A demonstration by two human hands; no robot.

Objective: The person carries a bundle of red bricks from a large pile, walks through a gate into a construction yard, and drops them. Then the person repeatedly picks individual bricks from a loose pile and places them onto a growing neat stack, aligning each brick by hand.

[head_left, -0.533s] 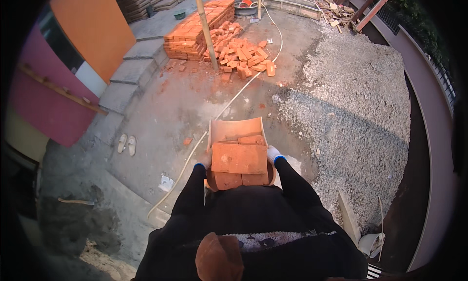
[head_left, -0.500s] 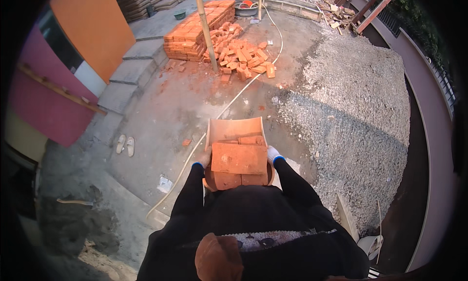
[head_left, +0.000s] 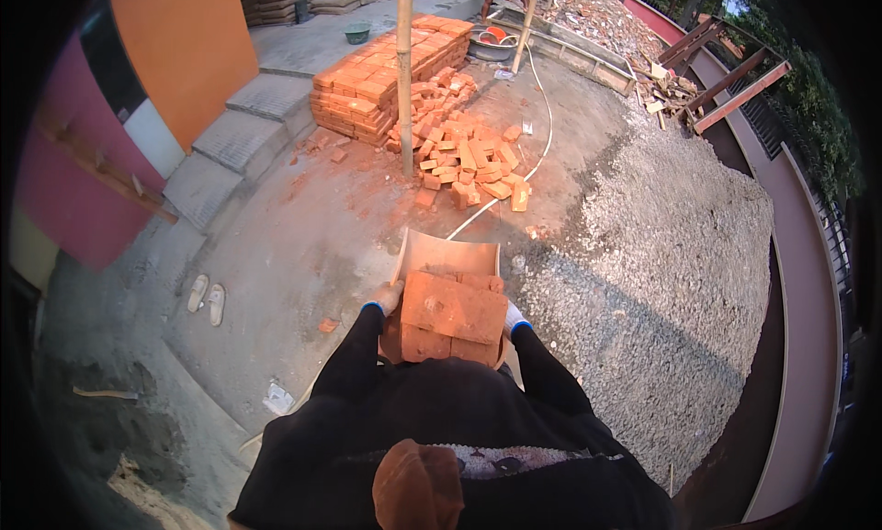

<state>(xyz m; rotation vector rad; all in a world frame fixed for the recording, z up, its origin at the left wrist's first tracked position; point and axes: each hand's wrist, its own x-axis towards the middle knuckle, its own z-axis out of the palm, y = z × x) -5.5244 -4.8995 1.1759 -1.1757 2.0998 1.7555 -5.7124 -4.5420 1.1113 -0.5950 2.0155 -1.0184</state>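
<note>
"Out at eight o'clock from the tray (head_left: 450, 252), a white packet (head_left: 278, 399) lies on the ground. Can you read it?"

"Its surface is too small and blurred to read. The black top (head_left: 441, 397) carries a pale patterned band, at six o'clock, and that won't resolve into anything for me either."

"What else is hard to make out?"

"The brown rounded thing (head_left: 418, 484) at six o'clock; it might be part of a cap, but I wouldn't swear to it. A co-worker (head_left: 490, 6) at twelve is cut off by the upper edge. The pale hose (head_left: 473, 219) passes out of sight behind the tray and the left sleeve."

"And the hands?"

"Both are closed on the tray's sides: the left hand (head_left: 390, 296) at nine, the right hand (head_left: 513, 316), in a white glove with a blue cuff, at three. Their fingertips are hidden."

"Where are the bricks?"

"The loaded bricks (head_left: 455, 308) lie in the tray, between the hands, one broad piece on top. The big brick stack (head_left: 390, 80) stands well apart, towards eleven; gravel (head_left: 643, 300) spreads at three."
</note>
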